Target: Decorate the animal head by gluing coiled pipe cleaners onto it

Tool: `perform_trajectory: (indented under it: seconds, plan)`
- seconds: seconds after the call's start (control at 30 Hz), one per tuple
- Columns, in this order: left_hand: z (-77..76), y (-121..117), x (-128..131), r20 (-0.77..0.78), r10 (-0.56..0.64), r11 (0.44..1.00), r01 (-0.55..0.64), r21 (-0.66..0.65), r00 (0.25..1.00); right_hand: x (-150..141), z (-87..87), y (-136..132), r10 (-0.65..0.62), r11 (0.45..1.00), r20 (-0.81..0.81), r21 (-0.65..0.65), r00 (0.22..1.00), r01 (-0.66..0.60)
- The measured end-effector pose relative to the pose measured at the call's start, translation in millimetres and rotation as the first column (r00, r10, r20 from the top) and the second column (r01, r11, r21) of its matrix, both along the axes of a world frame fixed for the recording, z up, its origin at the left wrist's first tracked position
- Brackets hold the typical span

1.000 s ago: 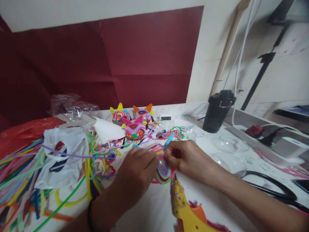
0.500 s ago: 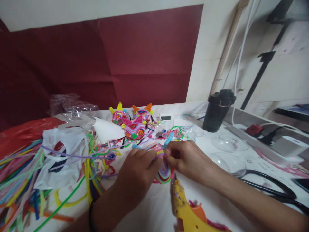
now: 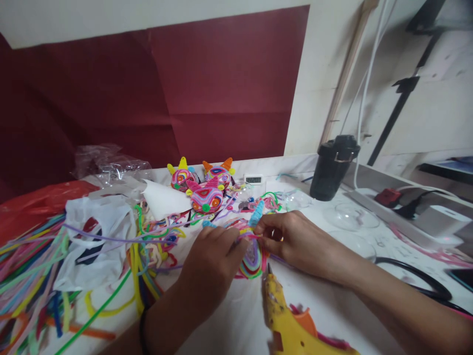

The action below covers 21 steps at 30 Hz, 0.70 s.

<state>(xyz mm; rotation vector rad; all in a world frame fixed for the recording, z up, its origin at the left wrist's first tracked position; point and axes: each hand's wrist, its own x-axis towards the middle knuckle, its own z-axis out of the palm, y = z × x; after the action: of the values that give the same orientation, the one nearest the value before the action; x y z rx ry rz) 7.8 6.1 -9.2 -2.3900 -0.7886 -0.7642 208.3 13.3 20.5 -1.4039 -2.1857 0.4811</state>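
Note:
A round craft piece (image 3: 251, 259), wound from coloured pipe cleaners with light-blue ears, lies on the white table between my hands. My left hand (image 3: 212, 259) is closed on its left side, fingers curled over the edge. My right hand (image 3: 286, 239) pinches a thin pink strand at its top right edge. A yellow glue gun (image 3: 286, 323) lies just below the piece, its nozzle pointing up at it. Three finished pipe-cleaner balls with horns (image 3: 205, 185) sit behind.
Loose pipe cleaners (image 3: 33, 276) pile up at the left beside a white plastic bag (image 3: 96, 241) and a red bag (image 3: 33, 202). A black cup (image 3: 332, 167), clear half-domes (image 3: 351, 219), a black cable (image 3: 414, 278) and a power strip (image 3: 388, 199) stand at the right.
My right hand has shifted slightly right and turned, drawing the pink strand along the piece's edge. My left hand has stayed put on the piece.

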Motion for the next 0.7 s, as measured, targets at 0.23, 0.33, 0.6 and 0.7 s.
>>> perform_trajectory:
  seconds: [0.23, 0.33, 0.6, 0.7]
  plan:
    - [-3.9, 5, -3, 0.019, -0.026, 1.000, 0.026, 0.013, 0.999, 13, 0.7, 0, 0.036, 0.999, 0.092, 0.017, 0.995, -0.038]
    - [-4.2, 6, -4, 0.030, -0.038, 0.999, 0.038, 0.005, 0.999, 26, -2.5, -3, 0.032, 0.998, 0.124, 0.055, 0.992, -0.039]
    - [-1.7, 5, -4, 0.030, -0.083, 0.997, 0.083, -0.004, 0.996, 54, -7.9, -23, 0.001, 0.996, 0.114, 0.090, 0.994, -0.011]
    - [-3.1, 4, -3, 0.023, -0.095, 0.995, 0.096, -0.025, 0.995, 49, -12.0, -23, 0.107, 0.981, 0.066, 0.157, 0.992, -0.117]
